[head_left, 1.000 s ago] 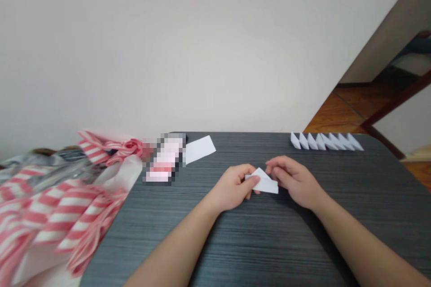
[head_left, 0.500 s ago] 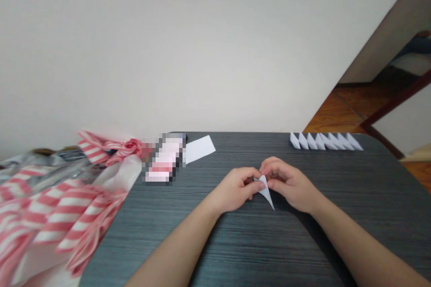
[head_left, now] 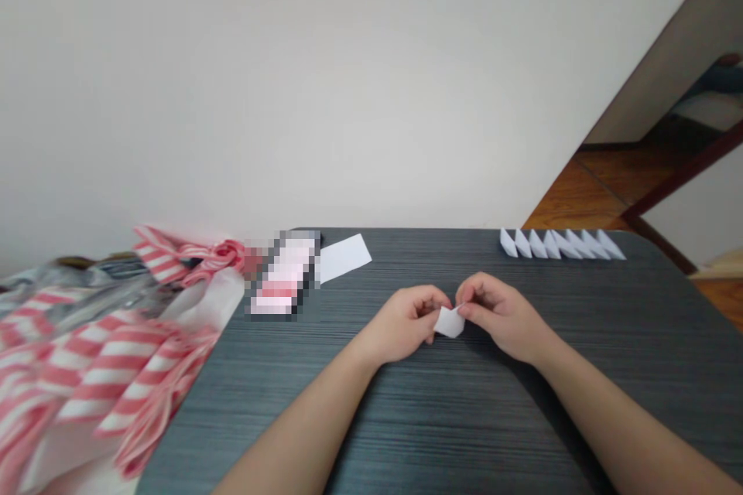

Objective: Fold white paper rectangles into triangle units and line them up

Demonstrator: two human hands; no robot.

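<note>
Item: a folded white paper piece (head_left: 450, 322), small, pinched between the left hand (head_left: 403, 321) and the right hand (head_left: 502, 317), held just above a dark grey grained tabletop (head_left: 464, 433). Far edge of table: a row of folded paper units (head_left: 560, 244), standing close together and overlapping; a loose white paper rectangle (head_left: 345, 257); beside it, a pixelated object (head_left: 284, 274), unidentifiable. Left of table: red-and-white striped fabric (head_left: 98, 371), heaped. Beyond: a white wall (head_left: 290, 77) and a wooden floor (head_left: 580, 197).
</note>
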